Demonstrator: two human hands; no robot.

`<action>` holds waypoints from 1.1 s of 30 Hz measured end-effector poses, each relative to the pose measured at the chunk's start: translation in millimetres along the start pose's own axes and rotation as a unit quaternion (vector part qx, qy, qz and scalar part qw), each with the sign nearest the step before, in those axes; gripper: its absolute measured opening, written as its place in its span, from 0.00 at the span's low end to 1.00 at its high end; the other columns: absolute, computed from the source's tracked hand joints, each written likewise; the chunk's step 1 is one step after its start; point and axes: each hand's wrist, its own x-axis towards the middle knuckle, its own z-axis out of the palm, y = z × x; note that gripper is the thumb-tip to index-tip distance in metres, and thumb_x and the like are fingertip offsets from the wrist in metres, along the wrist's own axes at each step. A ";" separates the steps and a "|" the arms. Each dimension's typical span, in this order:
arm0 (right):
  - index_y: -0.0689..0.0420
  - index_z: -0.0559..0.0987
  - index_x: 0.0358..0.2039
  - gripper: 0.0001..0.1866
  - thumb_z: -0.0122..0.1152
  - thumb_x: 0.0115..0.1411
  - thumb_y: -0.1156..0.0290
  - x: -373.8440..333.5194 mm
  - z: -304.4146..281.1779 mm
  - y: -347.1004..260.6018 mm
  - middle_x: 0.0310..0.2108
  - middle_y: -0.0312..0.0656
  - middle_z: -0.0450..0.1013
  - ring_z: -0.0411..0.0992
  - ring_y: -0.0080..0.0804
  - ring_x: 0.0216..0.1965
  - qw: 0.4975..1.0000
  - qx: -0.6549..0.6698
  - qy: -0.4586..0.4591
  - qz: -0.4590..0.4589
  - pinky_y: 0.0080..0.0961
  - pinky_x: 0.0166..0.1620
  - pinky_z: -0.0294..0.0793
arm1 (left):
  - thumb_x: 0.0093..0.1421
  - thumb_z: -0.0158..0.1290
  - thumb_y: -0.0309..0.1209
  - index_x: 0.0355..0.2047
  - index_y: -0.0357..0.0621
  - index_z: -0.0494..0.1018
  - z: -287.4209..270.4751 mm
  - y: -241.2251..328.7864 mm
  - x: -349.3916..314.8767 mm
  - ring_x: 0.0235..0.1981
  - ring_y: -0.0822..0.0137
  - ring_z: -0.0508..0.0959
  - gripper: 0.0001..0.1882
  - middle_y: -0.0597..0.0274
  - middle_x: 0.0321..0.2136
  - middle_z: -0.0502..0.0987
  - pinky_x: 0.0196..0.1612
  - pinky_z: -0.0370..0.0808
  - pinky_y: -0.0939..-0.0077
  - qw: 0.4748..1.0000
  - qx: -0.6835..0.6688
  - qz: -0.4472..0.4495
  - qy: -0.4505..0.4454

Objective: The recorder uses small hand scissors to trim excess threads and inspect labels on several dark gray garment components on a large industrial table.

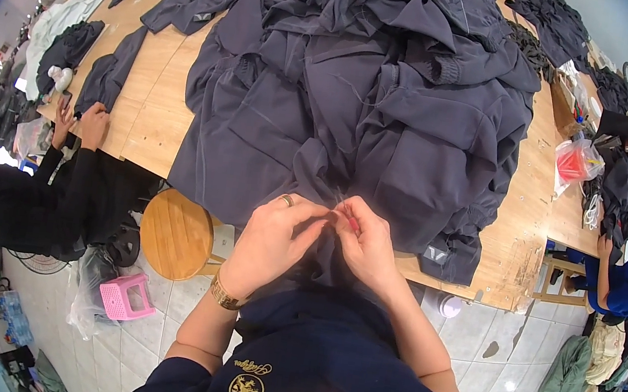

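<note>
One view only: head cam, fisheye, looking steeply down from above the person's chest. Hands sit close, centre-low in frame; wooden table (pixel 152 105) fills upper half, tiled floor (pixel 486 340) lower right. Edges bend twd rim, corners black. No 2nd view to overlap.

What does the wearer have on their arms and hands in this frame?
Both forearms are bare below short dark navy sleeves. The left hand wears a gold-coloured ring on one finger and a gold-coloured link bracelet at the wrist. The right hand shows no jewellery or glove.
</note>
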 end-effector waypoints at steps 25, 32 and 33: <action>0.61 0.78 0.30 0.08 0.63 0.50 0.72 -29.7 -18.5 18.8 0.20 0.45 0.73 0.69 0.28 0.20 0.983 -0.058 -0.162 0.066 0.22 0.27 0.67 | 0.53 0.55 0.21 0.31 0.38 0.77 -12.8 -17.2 -16.0 0.21 0.68 0.70 0.05 0.59 0.20 0.72 0.27 0.68 0.78 0.990 -0.006 -0.051 -0.131; 0.61 0.77 0.27 0.09 0.64 0.50 0.69 -26.9 -17.3 20.3 0.19 0.48 0.72 0.71 0.46 0.22 0.987 -0.038 -0.148 0.048 0.31 0.26 0.67 | 0.50 0.58 0.23 0.31 0.41 0.78 -16.6 -19.9 -8.0 0.22 0.64 0.71 0.07 0.59 0.21 0.73 0.30 0.68 0.74 0.980 0.004 0.012 -0.200; 0.61 0.77 0.27 0.09 0.63 0.50 0.69 -26.6 -17.5 20.7 0.19 0.48 0.72 0.71 0.46 0.22 0.987 -0.044 -0.151 0.045 0.30 0.26 0.67 | 0.49 0.58 0.23 0.31 0.42 0.78 -16.9 -20.4 -6.5 0.23 0.63 0.71 0.07 0.59 0.21 0.73 0.30 0.68 0.73 0.976 0.024 0.029 -0.217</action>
